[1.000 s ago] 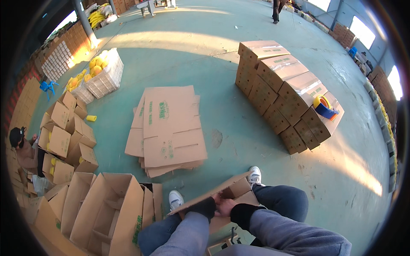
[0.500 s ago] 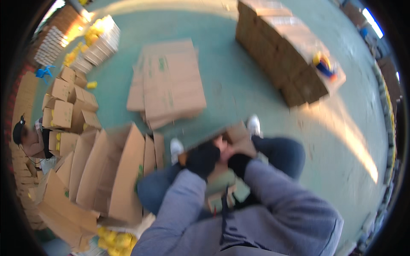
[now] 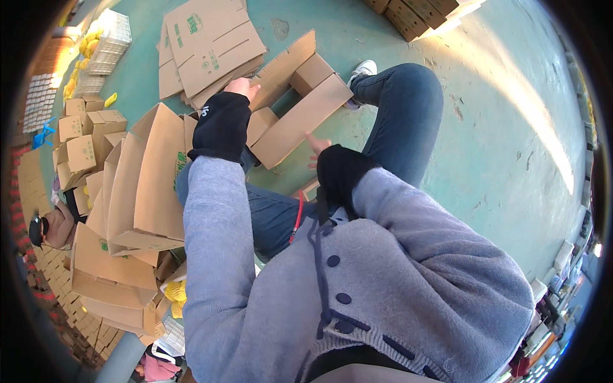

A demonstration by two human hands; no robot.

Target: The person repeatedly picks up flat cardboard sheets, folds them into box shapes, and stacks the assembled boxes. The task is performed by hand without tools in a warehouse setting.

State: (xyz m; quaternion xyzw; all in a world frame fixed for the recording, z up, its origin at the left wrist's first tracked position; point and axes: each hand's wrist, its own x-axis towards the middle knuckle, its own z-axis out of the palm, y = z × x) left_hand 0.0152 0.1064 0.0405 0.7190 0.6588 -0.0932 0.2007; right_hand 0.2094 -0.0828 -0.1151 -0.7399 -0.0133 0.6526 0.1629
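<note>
A brown cardboard box (image 3: pixel 305 121) stands tilted between my legs, its flaps spread and its inside showing. The green floor can be seen through the gap in its middle. At the box's left edge, my left hand (image 3: pixel 242 88) grips the corner of the tall far flap, fingers bent over it. My right hand (image 3: pixel 316 147) is beside the near flap, fingers stretched apart and holding nothing. Black cuffs cover both wrists. Below my right hand lies another small piece of cardboard (image 3: pixel 310 190), mostly hidden by my sleeve.
A stack of flat printed cardboard sheets (image 3: pixel 207 45) lies ahead. Large open cartons (image 3: pixel 143 185) crowd my left side, with smaller boxes (image 3: pixel 96 137) beyond. White crates (image 3: pixel 110 45) with yellow items stand far left. Piled cartons (image 3: pixel 408 16) are ahead right. Another person (image 3: pixel 57 226) is at far left.
My hands were close together on the box; now they are apart, the right one drawn back off it. The box's flaps have spread wide. The view has tilted downward.
</note>
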